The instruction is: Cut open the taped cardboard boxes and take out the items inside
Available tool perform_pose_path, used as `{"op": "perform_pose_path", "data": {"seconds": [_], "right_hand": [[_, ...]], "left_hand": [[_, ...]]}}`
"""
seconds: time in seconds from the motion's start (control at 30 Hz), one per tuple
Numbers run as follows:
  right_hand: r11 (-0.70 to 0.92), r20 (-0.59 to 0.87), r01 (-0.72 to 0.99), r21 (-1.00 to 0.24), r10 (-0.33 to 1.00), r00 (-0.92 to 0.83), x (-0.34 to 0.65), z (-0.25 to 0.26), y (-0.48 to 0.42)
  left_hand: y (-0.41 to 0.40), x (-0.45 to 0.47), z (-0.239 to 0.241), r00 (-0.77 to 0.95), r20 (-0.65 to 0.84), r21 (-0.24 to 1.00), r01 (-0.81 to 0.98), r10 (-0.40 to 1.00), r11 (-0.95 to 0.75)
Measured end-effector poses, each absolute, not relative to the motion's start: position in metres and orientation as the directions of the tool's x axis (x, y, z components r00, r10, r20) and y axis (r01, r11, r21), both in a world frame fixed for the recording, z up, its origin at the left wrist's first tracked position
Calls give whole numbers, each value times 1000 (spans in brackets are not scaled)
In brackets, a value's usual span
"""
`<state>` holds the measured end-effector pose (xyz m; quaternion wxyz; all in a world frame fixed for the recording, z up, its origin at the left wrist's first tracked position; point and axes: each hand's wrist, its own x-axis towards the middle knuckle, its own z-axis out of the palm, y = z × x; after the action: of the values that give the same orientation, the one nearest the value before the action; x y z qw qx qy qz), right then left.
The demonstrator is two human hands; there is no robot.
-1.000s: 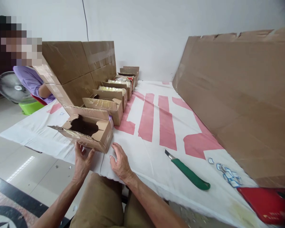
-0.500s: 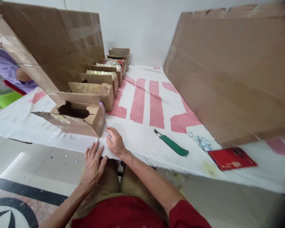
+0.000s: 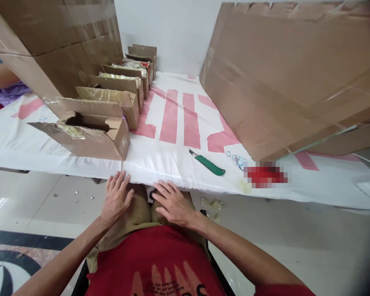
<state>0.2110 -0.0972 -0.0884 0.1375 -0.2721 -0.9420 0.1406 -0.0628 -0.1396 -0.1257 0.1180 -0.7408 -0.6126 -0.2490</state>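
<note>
My left hand [image 3: 116, 200] is open, its fingertips on the front edge of the white cloth [image 3: 160, 168] that covers the table. To its right my right hand [image 3: 174, 204] lies open over my thigh, fingers spread, the tips at the cloth's edge. Neither hand holds anything. The nearest cardboard box [image 3: 107, 139], its flaps raised, stands just beyond my left hand. A green utility knife [image 3: 209, 165] with its blade showing lies on the cloth beyond my right hand.
More open boxes [image 3: 123, 96] line up behind the nearest one, some with wrapped contents. Large cardboard sheets stand at left [image 3: 70, 53] and right [image 3: 290, 70]. Small white stickers [image 3: 239, 161] lie near a blurred red object [image 3: 267, 176]. Another person's arm [image 3: 3, 76] shows at far left.
My right hand has drawn back from beside the box, moved right and opened over my thigh. My left hand stays at the table edge. The whole view has shifted.
</note>
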Motion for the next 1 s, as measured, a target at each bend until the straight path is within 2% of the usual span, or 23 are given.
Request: {"op": "perform_pose_path", "data": {"seconds": [0.07, 0.13, 0.27, 0.4, 0.5, 0.63, 0.8, 0.93, 1.0], "right_hand": [[808, 239, 443, -388, 552, -799, 221, -89, -110], [751, 291, 526, -399, 647, -704, 235, -87, -107], [526, 323, 785, -327, 843, -430, 274, -73, -62], [311, 310, 916, -253, 923, -228, 316, -60, -13], [207, 264, 959, -194, 952, -152, 331, -61, 3], [181, 215, 973, -145, 965, -148, 332, -70, 8], [199, 237, 967, -157, 958, -159, 339, -71, 26], [232, 307, 957, -172, 936, -172, 336, -64, 33], [319, 330, 933, -167, 910, -252, 321, -61, 20]], "left_hand": [[-143, -66, -123, 143, 493, 115, 967, 858, -227], [-148, -69, -122, 162, 460, 98, 968, 873, -231], [-158, -79, -121, 230, 411, 55, 960, 882, -275], [-149, -89, -113, 242, 402, 54, 956, 883, -287], [-127, -93, -98, 205, 330, 61, 969, 921, -238], [-99, -99, -78, 262, 219, 78, 955, 940, -285], [-88, -109, -69, 405, 213, 96, 897, 889, -431], [-86, -110, -69, 501, 253, 21, 852, 827, -523], [-85, -110, -69, 565, 280, -54, 817, 776, -575]]}}
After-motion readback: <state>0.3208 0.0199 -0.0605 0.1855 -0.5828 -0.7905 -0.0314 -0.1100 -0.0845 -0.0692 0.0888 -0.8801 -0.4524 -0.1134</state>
